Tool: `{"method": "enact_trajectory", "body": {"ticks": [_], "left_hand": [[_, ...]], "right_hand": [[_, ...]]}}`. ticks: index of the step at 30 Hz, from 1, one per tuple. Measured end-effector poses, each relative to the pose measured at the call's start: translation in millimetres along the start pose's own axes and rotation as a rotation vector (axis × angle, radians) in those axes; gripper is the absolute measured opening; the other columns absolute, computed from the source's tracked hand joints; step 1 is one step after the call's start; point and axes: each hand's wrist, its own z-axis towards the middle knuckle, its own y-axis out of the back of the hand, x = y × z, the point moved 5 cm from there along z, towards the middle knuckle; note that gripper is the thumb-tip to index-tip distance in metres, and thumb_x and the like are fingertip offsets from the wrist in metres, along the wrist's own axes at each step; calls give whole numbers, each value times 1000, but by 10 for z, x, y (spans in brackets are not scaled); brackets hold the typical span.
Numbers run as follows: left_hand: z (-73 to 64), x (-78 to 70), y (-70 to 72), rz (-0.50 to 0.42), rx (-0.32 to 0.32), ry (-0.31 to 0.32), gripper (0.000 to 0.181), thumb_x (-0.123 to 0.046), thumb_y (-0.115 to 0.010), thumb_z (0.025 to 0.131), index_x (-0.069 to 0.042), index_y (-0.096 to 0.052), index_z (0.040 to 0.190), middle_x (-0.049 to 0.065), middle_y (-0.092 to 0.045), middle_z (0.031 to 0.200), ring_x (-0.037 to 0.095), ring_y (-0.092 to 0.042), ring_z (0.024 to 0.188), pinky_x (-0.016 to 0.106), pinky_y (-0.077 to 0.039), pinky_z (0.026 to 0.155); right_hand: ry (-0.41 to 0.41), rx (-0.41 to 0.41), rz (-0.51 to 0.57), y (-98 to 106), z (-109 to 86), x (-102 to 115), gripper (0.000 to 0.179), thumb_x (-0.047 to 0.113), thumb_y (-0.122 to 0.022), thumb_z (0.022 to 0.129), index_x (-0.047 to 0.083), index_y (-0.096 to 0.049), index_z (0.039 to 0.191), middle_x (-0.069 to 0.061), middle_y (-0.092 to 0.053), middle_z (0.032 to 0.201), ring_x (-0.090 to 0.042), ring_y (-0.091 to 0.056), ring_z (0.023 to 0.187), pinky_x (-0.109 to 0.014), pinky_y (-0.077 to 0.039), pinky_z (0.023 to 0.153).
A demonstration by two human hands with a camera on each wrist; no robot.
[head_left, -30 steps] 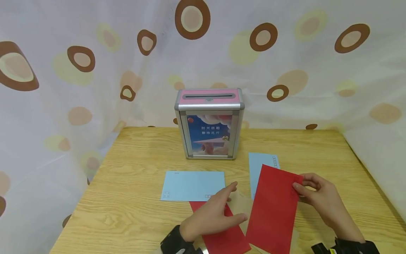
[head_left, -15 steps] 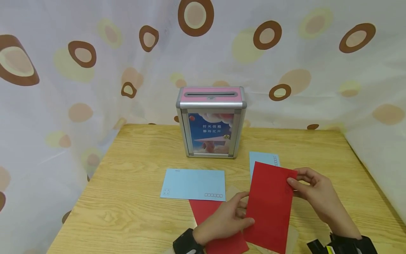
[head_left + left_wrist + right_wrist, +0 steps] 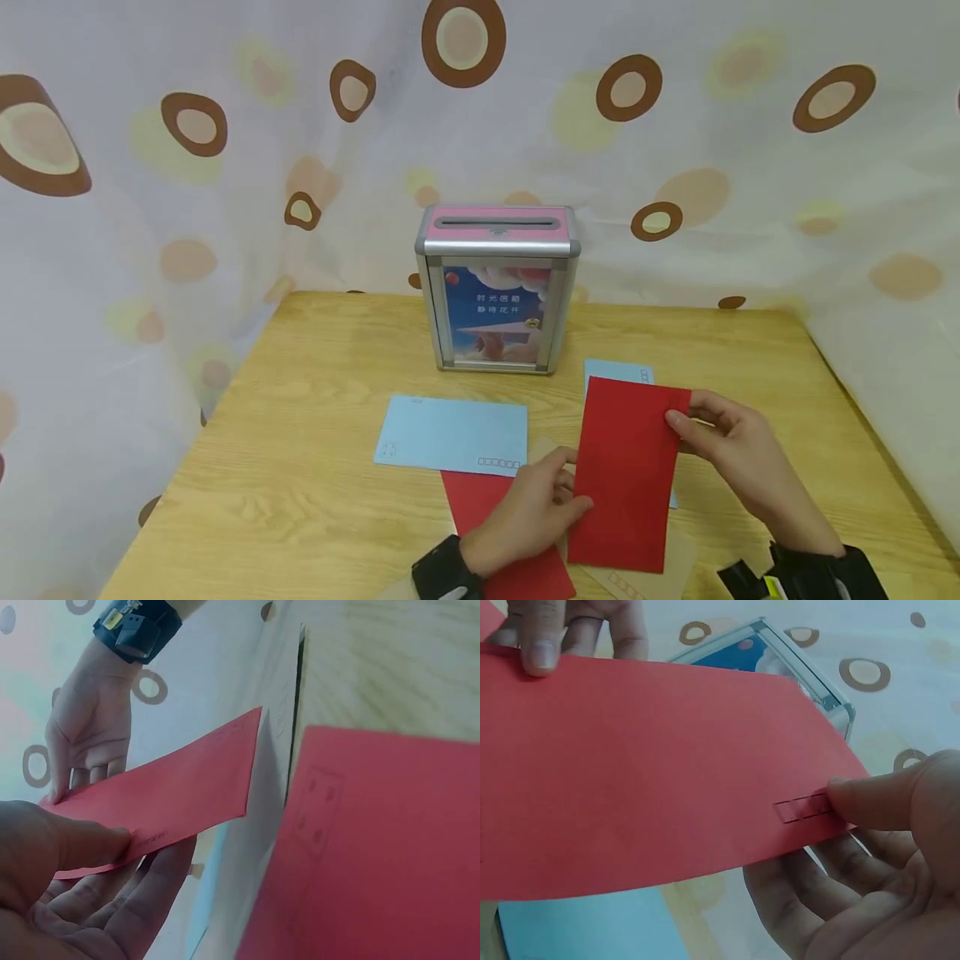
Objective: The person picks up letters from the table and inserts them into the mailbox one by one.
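A red envelope (image 3: pixel 624 475) is held up between both hands over the front of the table. My right hand (image 3: pixel 723 446) pinches its upper right corner, thumb on the near face and fingers behind, beside the printed boxes in the right wrist view. On the opposite long edge, my left hand (image 3: pixel 528 508) pinches it lower down; the left wrist view has the thumb (image 3: pixel 94 844) on top and fingers curled below. Under the left hand lies a second red envelope (image 3: pixel 472 500), partly covered by the hand and wrist. Brown envelopes (image 3: pixel 667 558) show beneath the held one.
A pink-topped metal letter box (image 3: pixel 498 292) with a slot (image 3: pixel 498 222) in its top stands at the back middle. One blue envelope (image 3: pixel 453 433) lies left in front of it; another blue envelope (image 3: pixel 618 369) is mostly hidden behind the held red one. Patterned cloth (image 3: pixel 247 167) surrounds the table.
My left hand has moved right and now grips the red envelope's left edge. The right hand has brought the envelope slightly left and up, more upright.
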Motion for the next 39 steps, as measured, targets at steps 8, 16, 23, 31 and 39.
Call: {"method": "enact_trajectory", "body": {"ticks": [8,16,23,31,39], "left_hand": [[52,-158,237,0,-114,-52,33,-8,-68,91,-7,-52,121,8,-69,98,6,-66,82,21,-55,74],[78,-432,632,-15,-258,-130,36,-6,-68,90,-11,-56,123,9,-73,98,14,-70,83,25,-57,72],[83,-775,968,21,-319,-240,38,-9,-67,92,-15,-56,127,5,-71,109,12,-68,93,32,-58,81],[108,-1487,1448,174,-436,-608,31,1,-65,91,-1,-55,120,14,-69,105,16,-67,90,33,-60,73],[75,-2138,1733,247,-527,-816,26,6,-64,89,8,-56,114,20,-67,106,17,-68,93,33,-59,79]], "right_hand": [[104,163,-31,-233,73,168,38,17,-52,102,-2,-48,135,-14,-66,114,-22,-67,97,-29,-57,82],[127,246,-32,-506,136,329,41,12,-51,102,-2,-42,140,-25,-60,122,-22,-66,99,-34,-58,80],[316,136,-139,-583,247,603,35,1,-50,99,4,-50,134,-15,-68,113,-19,-69,87,-33,-58,68],[506,15,-214,-650,420,1049,34,-2,-50,98,8,-56,130,-10,-68,115,-15,-68,96,-34,-59,77],[736,-90,-250,-616,692,1563,32,-6,-51,96,4,-58,126,-9,-67,115,-15,-65,100,-25,-57,82]]}}
